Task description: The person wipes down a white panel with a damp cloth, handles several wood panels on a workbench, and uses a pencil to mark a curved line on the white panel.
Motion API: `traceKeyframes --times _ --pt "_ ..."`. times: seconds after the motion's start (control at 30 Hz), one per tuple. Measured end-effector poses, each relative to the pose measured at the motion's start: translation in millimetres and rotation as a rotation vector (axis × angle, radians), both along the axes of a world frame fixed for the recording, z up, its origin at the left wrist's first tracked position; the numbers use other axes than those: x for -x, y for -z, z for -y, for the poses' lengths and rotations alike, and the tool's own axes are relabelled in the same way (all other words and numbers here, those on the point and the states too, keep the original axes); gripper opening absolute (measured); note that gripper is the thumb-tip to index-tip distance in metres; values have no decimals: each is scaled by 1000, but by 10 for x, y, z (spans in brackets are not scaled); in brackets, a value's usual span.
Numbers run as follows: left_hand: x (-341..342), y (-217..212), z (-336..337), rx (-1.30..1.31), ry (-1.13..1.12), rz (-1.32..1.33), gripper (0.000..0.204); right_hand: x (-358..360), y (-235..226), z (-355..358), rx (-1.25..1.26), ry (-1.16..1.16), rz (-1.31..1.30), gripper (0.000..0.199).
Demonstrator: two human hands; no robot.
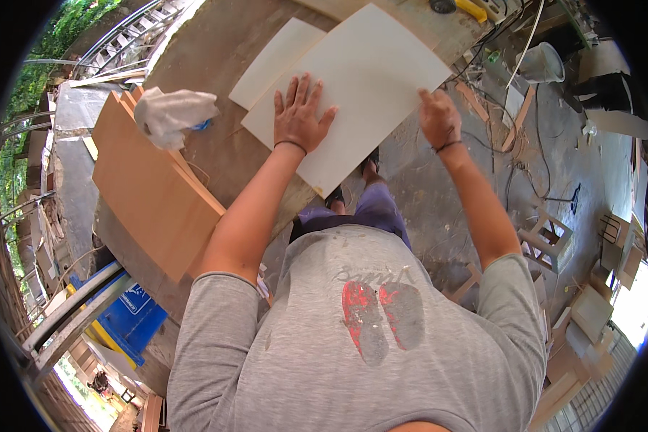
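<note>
A large white board (371,79) lies at a slant on the workbench, its near corner reaching past the bench edge. My left hand (300,119) rests flat on its left part with the fingers spread. Under its far left side a second white board (277,61) sticks out. My right hand (440,119) is closed in a fist at the right edge of the upper board. Whatever its fingers hold, if anything, is hidden.
Left on the bench (194,65) stand wood-coloured panels (147,183) with a crumpled pale cloth (176,115) on top. A yellow tool (471,10) lies at the far right. Across the floor are a bucket (543,63), cables, wood offcuts (518,119) and a small wooden stool (547,240).
</note>
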State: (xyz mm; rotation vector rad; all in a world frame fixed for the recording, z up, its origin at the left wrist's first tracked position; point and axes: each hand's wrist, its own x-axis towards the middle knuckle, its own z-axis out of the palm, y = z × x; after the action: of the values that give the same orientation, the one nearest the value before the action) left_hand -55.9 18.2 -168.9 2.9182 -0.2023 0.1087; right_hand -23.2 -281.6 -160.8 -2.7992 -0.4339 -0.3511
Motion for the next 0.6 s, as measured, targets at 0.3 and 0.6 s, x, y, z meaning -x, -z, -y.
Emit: traceKeyframes --times 0.3,0.6 --pt "-22 46 43 42 -2 44 63 1862 -169 -1459 -196 -506 -464 21" --pt "-49 6 50 -18 -2 16 63 -468 50 505 -63 191 87 30"
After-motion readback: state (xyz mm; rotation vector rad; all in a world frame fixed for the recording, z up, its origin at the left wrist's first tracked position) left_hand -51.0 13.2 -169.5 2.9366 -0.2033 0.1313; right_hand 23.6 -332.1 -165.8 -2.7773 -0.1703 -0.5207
